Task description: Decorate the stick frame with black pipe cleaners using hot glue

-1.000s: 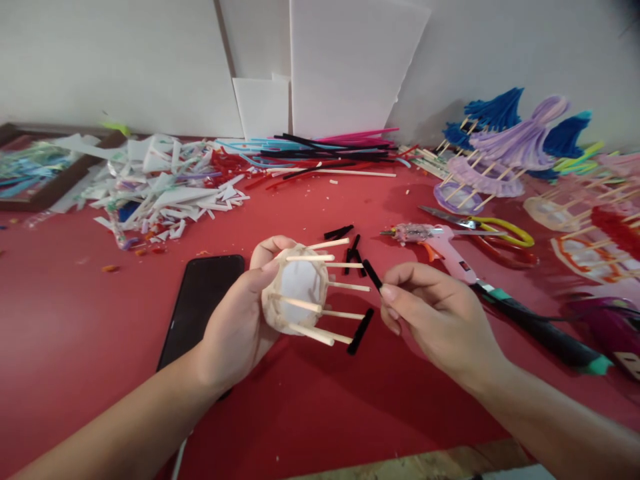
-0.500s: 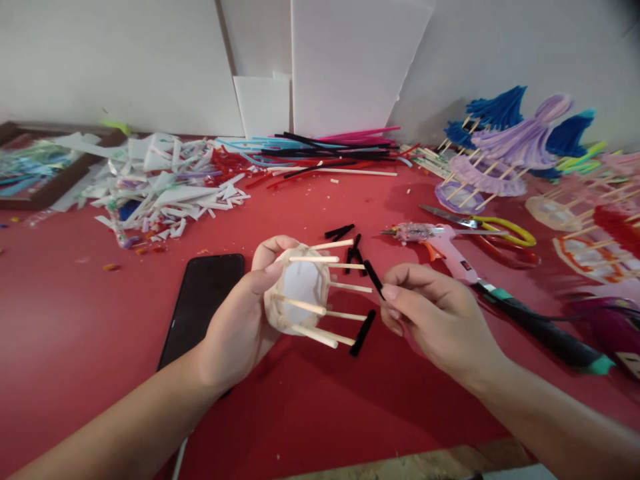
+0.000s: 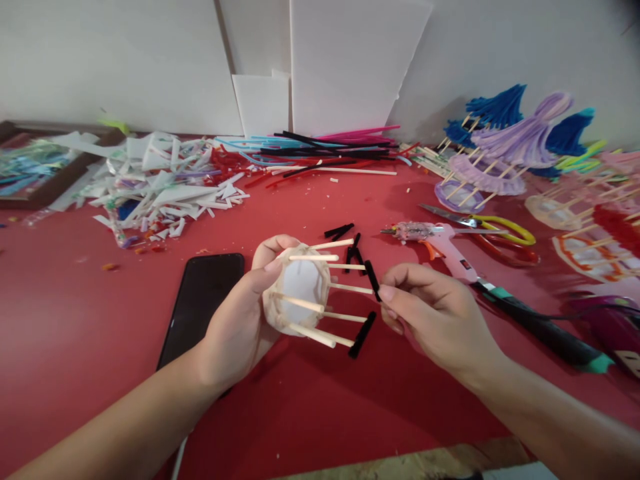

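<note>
My left hand [image 3: 245, 300] grips a small round base [image 3: 303, 287], white in the middle with a cream fuzzy rim. Several wooden sticks [image 3: 345, 288] stand out from it, tilted toward the right. Across the ends of two lower sticks lies a short black pipe cleaner piece [image 3: 363, 335]. Between thumb and fingers, my right hand [image 3: 425, 307] pinches another black pipe cleaner piece [image 3: 372, 279] at the tips of two other sticks. A few more black pieces [image 3: 354, 253] rest on the table behind the sticks.
A pink glue gun [image 3: 440, 240] and scissors [image 3: 500, 230] lie to the right, before finished pipe cleaner models [image 3: 520, 147]. At left is a black phone [image 3: 203, 300]. White scraps [image 3: 165, 180] and long pipe cleaners [image 3: 325, 150] line the back of the red table [image 3: 90, 347].
My right hand has brought its black pipe cleaner piece slightly against the stick ends, turning it a little more upright. The left hand and round base have barely moved.
</note>
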`<move>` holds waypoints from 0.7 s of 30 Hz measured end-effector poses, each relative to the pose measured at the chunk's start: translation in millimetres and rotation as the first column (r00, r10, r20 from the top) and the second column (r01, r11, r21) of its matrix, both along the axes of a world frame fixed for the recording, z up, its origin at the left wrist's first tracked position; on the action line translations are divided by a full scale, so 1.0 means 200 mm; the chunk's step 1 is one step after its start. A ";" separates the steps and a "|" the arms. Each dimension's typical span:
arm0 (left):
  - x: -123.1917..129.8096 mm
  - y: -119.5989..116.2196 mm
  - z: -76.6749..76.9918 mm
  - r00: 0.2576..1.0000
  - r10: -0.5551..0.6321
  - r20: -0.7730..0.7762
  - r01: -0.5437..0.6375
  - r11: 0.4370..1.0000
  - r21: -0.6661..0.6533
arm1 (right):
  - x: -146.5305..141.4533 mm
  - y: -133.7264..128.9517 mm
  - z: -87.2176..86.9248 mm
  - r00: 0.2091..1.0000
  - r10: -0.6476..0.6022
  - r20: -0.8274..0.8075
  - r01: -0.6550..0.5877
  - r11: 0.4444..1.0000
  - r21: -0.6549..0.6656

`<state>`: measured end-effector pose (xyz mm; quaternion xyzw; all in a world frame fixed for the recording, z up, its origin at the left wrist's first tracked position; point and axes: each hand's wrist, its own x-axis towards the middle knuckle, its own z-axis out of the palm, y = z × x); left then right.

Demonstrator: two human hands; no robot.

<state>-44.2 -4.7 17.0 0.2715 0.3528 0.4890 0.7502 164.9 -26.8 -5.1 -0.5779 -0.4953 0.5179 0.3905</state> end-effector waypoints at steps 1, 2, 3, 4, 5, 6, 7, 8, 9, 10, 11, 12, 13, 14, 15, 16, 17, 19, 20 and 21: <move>0.00 0.00 0.00 1.000 0.000 -0.003 0.000 1.000 0.001 | 0.00 0.00 0.00 1.000 0.002 0.012 -0.002 1.000 0.001; 0.00 0.00 0.00 1.000 0.002 -0.006 -0.002 1.000 0.000 | 0.00 0.00 0.00 1.000 0.005 0.023 -0.005 1.000 0.005; 0.00 0.00 0.00 1.000 0.004 -0.009 -0.004 1.000 -0.002 | -0.01 0.00 0.01 0.999 0.009 0.033 -0.010 1.000 0.013; 0.00 0.00 0.00 1.000 0.004 -0.009 -0.004 1.000 -0.003 | -0.01 0.00 0.01 0.999 0.012 0.042 -0.013 1.000 0.020; 0.00 0.00 0.00 1.000 0.005 -0.008 -0.005 1.000 -0.003 | -0.01 0.00 0.01 0.999 0.016 0.050 -0.017 0.999 0.028; 0.00 0.00 0.00 1.000 0.004 -0.006 -0.004 1.000 -0.002 | -0.01 0.00 0.01 0.998 0.020 0.055 -0.022 0.999 0.034; 0.00 0.00 0.00 1.000 0.001 -0.005 -0.001 1.000 -0.001 | -0.01 0.00 0.01 0.998 0.024 0.059 -0.026 0.999 0.038; 0.00 0.00 0.00 1.000 0.000 -0.004 0.000 1.000 0.001 | -0.01 0.00 0.01 0.998 0.028 0.062 -0.030 0.999 0.039; 0.00 0.00 0.00 1.000 0.002 -0.004 -0.002 1.000 0.004 | 0.00 0.00 0.01 0.997 0.031 0.064 -0.034 0.999 0.040; 0.00 0.00 0.00 1.000 0.004 -0.006 -0.004 1.000 0.004 | 0.00 0.00 0.01 0.997 0.036 0.065 -0.039 0.998 0.045; 0.00 0.00 0.00 1.000 0.010 -0.007 -0.010 1.000 0.002 | 0.00 0.00 0.01 0.997 0.039 0.064 -0.042 0.997 0.057; 0.00 0.00 0.00 1.000 0.016 -0.006 -0.016 1.000 0.001 | 0.01 -0.01 0.02 0.997 0.038 0.064 -0.042 0.996 0.074; 0.00 0.00 0.00 1.000 0.023 -0.003 -0.023 1.000 0.002 | 0.01 -0.01 0.02 0.997 0.032 0.068 -0.038 0.995 0.095; 0.00 0.00 0.00 1.000 0.029 0.002 -0.029 1.000 0.002 | 0.01 -0.01 0.03 0.997 0.028 0.074 -0.037 0.992 0.122; 0.00 0.00 0.00 0.999 0.033 0.006 -0.033 0.999 0.001 | 0.00 -0.01 0.03 0.996 0.031 0.084 -0.044 0.988 0.146; 0.00 0.00 0.00 0.999 0.035 0.009 -0.035 0.999 0.001 | 0.00 -0.01 0.04 0.995 0.037 0.093 -0.052 0.985 0.166; 0.00 0.00 0.01 0.999 0.033 0.008 -0.033 0.999 -0.002 | 0.00 -0.01 0.04 0.994 0.041 0.098 -0.058 0.982 0.179; 0.00 0.00 0.01 1.000 0.031 -0.001 -0.031 0.999 -0.008 | -0.01 -0.01 0.05 0.994 0.051 0.096 -0.069 0.979 0.192; 0.01 0.00 0.02 0.999 0.034 -0.009 -0.034 0.999 -0.013 | -0.01 -0.01 0.05 0.994 0.053 0.091 -0.070 0.979 0.193; 0.01 0.00 0.02 0.999 0.042 -0.015 -0.042 0.999 -0.018 | -0.01 -0.01 0.05 0.995 0.053 0.087 -0.069 0.979 0.193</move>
